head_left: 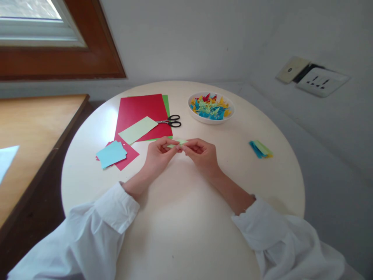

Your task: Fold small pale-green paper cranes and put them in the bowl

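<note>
My left hand [159, 154] and my right hand [201, 153] meet at the middle of a round white table [180, 217]. Both pinch a small folded piece of light green paper [178, 142] that shows between and just beyond the fingertips. The fingers of each hand are curled closed on it. White sleeves cover both forearms up to the wrists.
A red sheet [140, 111] over a green one lies to the far left, with a light green strip [138, 130], small blue squares [111, 154] and black scissors [170, 121]. A white bowl [211, 118] holds several coloured folded papers. A small paper stack [261, 149] lies at right.
</note>
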Demonstrator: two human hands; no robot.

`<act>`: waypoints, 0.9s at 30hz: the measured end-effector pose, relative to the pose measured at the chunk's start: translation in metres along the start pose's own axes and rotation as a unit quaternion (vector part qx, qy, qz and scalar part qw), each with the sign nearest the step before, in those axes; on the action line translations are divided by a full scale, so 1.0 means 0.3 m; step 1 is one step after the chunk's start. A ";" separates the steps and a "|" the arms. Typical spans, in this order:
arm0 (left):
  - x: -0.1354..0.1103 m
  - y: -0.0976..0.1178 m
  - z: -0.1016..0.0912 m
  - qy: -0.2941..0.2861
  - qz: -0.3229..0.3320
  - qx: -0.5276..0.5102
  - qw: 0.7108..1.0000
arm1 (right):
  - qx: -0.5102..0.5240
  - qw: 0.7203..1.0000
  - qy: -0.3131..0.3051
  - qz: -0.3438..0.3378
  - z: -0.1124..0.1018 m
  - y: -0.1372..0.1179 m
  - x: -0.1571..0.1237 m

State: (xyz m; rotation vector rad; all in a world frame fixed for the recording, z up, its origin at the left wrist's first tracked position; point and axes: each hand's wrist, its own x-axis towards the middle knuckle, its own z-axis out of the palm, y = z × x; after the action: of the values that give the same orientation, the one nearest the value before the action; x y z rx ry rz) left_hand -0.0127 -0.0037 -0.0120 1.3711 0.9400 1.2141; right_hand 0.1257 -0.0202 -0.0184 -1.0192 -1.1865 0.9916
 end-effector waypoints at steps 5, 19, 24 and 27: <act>0.001 0.009 0.004 0.004 -0.003 -0.004 1.000 | 0.002 1.000 0.002 0.008 -0.001 0.002 0.002; 0.011 -0.009 0.002 0.002 0.016 0.010 1.000 | 0.016 1.000 -0.008 0.020 0.004 0.011 0.005; 0.015 -0.011 0.000 0.004 0.023 0.034 0.999 | 0.055 0.998 0.004 0.026 0.005 0.013 0.011; 0.014 -0.010 0.000 -0.001 0.025 0.040 0.999 | 0.073 0.997 -0.001 0.031 0.005 0.006 0.014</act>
State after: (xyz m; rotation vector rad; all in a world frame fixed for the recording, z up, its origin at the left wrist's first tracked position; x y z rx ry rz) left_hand -0.0116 0.0009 -0.0141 1.4674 0.9669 1.2231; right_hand 0.1247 -0.0157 -0.0190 -0.9446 -1.0727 1.1109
